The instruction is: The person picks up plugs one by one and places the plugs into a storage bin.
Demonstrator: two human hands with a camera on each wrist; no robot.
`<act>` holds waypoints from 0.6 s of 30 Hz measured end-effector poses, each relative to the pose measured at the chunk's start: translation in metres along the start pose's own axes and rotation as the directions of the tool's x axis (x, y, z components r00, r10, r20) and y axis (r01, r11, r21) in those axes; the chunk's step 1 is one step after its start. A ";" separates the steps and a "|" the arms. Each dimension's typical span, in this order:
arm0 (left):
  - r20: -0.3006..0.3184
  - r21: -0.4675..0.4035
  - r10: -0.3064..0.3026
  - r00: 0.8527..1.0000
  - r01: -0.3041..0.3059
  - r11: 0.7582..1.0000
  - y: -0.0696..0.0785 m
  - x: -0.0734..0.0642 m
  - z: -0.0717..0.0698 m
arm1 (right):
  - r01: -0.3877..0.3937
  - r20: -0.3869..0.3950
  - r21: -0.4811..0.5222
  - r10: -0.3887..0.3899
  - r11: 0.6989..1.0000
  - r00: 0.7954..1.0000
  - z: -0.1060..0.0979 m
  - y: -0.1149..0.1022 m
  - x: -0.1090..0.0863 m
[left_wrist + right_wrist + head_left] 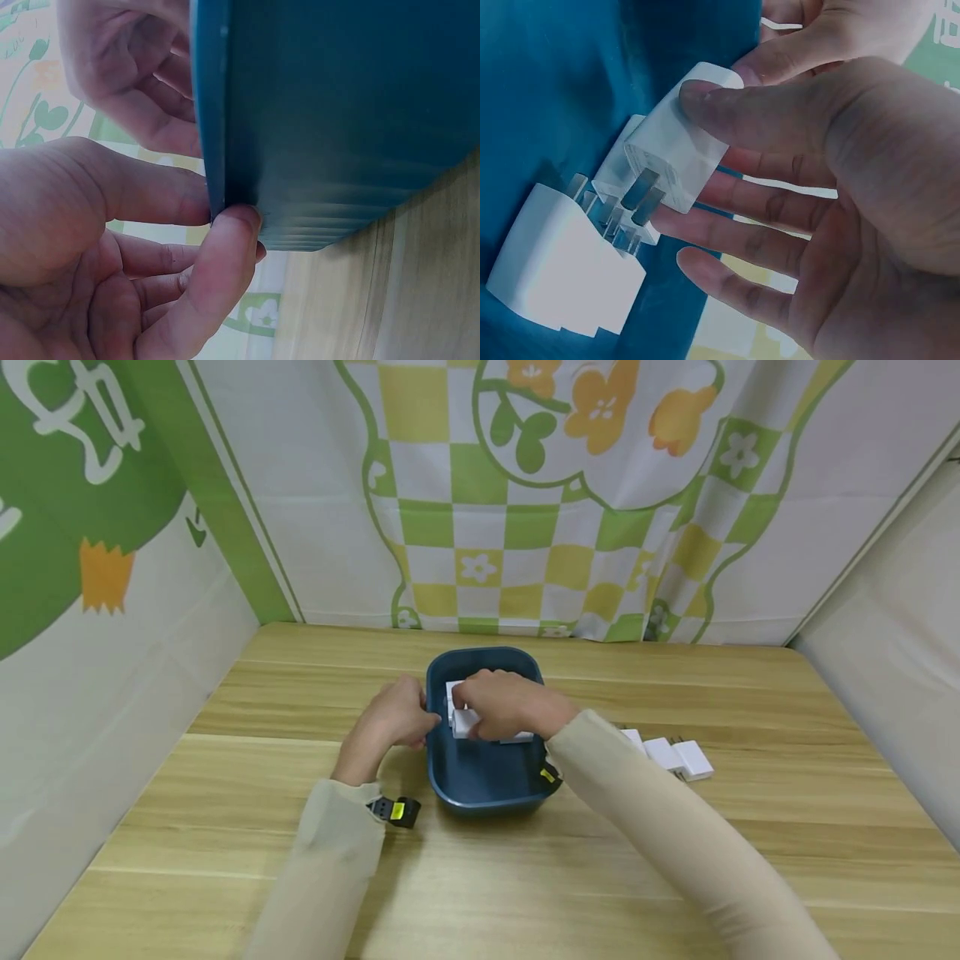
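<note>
A dark blue plastic bin (pixel 487 777) stands on the wooden table, with several white plug chargers (pixel 566 262) lying inside. My left hand (pixel 393 714) pinches the bin's left rim between thumb and index finger, seen close up in the left wrist view. Inside the bin, my right hand (pixel 502 702) holds a white charger (pixel 682 135) between its thumb and fingers. Two metal prongs of that charger point toward the other chargers in the right wrist view. Part of the bin's contents is hidden under my right hand in the head view.
Several more white chargers (pixel 663 753) lie in a row on the wooden table (pixel 787 827) to the right of the bin, partly behind my right sleeve (pixel 637 793). A patterned curtain (pixel 480 543) hangs along the table's back edge.
</note>
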State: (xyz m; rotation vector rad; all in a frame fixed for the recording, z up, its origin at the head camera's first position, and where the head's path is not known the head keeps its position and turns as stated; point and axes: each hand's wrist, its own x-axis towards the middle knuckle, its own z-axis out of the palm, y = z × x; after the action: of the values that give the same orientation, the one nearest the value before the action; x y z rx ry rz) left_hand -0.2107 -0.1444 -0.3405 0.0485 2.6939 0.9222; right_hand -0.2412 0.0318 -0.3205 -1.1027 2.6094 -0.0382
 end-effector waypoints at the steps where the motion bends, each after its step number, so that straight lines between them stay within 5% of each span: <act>1: 0.000 0.000 -0.001 1.000 0.001 1.000 0.000 0.000 0.000 | 0.003 0.004 -0.005 -0.003 1.000 1.000 0.001 0.000 0.001; 18: -0.002 0.001 -0.003 1.000 0.003 1.000 -0.001 0.002 0.001 | -0.015 0.021 -0.042 0.016 0.999 1.000 0.013 -0.006 0.014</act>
State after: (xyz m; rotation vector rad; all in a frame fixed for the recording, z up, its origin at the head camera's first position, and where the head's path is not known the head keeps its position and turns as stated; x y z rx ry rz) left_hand -0.2122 -0.1448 -0.3425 0.0432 2.6958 0.9209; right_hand -0.2425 0.0193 -0.3354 -1.0907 2.6103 0.0317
